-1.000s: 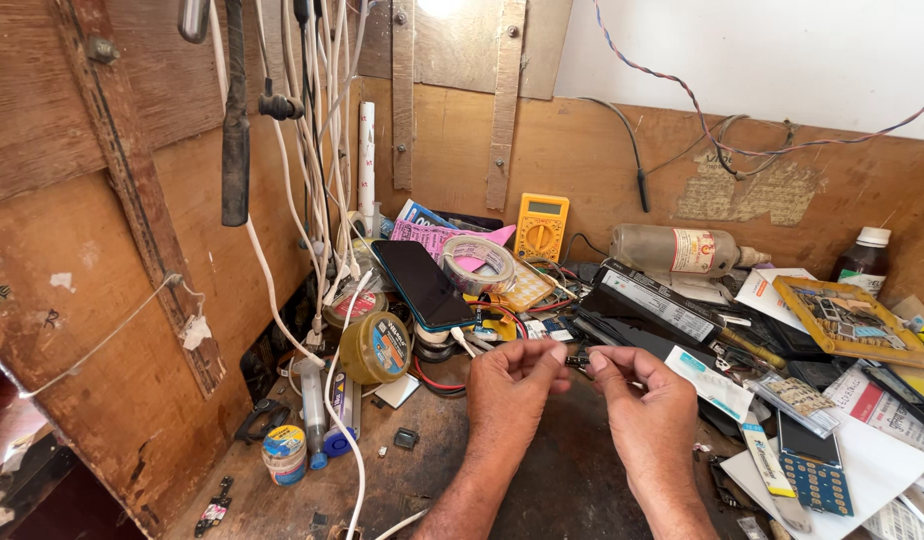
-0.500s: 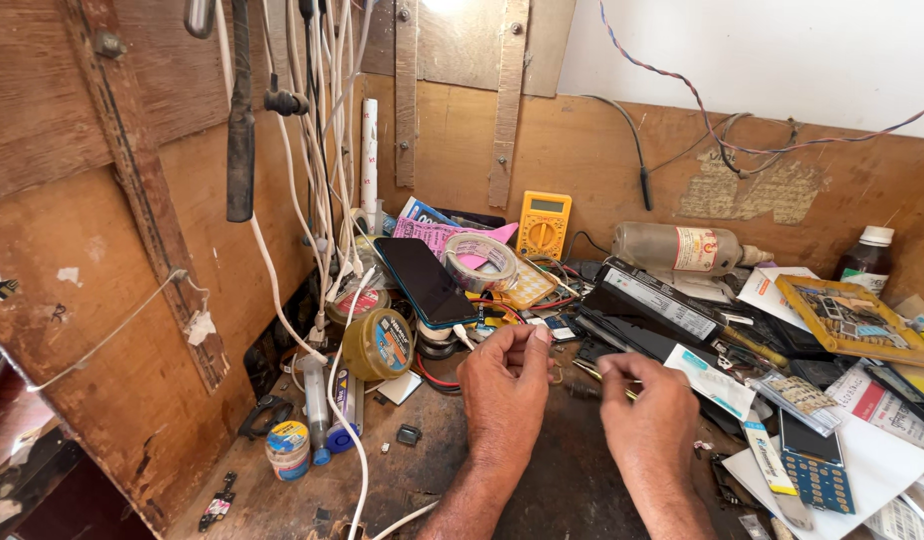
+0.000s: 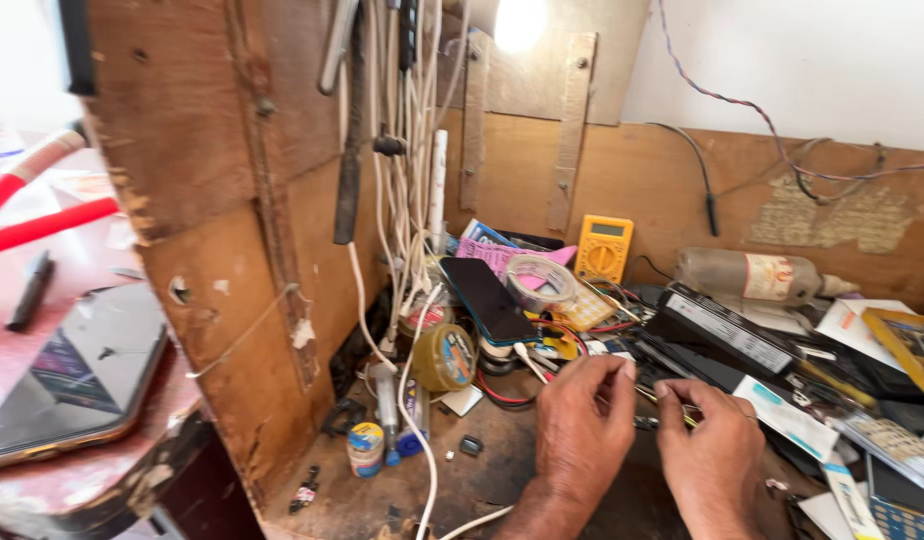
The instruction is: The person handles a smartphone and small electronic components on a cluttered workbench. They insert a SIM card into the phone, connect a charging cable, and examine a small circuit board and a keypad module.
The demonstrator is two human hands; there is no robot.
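Both hands sit low center-right over the dark bench top, close together, nearly fingertip to fingertip. Left hand [image 3: 582,435] is curled, thumb and forefinger pinched on something small and thin; the item itself is too small to tell, likely a fine wire or tiny part. Right hand [image 3: 712,455] is also pinched, gripping a thin yellowish stick-like piece [image 3: 650,396] that bridges toward the left fingertips.

Change vs 1 s ago: the hands were joined at the same spot, 0.5 s ago they had drifted slightly apart with the left raised, now they are back together. Reads as fine 2-handed fiddling on 1 small piece, ongoing, not set down. The view has also swung left, so a pink side table [image 3: 102,470] with a phone [image 3: 72,380] lying flat now shows at the left edge.

Outward: just beyond the fingers lies a tangle of red and white leads. A black phone [image 3: 490,298] leans over a tape roll [image 3: 539,282]; a round amber tin [image 3: 445,357] stands left of that. Yellow multimeter [image 3: 602,250] leans on the wooden back wall, a plastic bottle [image 3: 752,277] lies on its side to its right. White cables [image 3: 407,180] hang from the upright board. Black boxes and papers clutter the right side.
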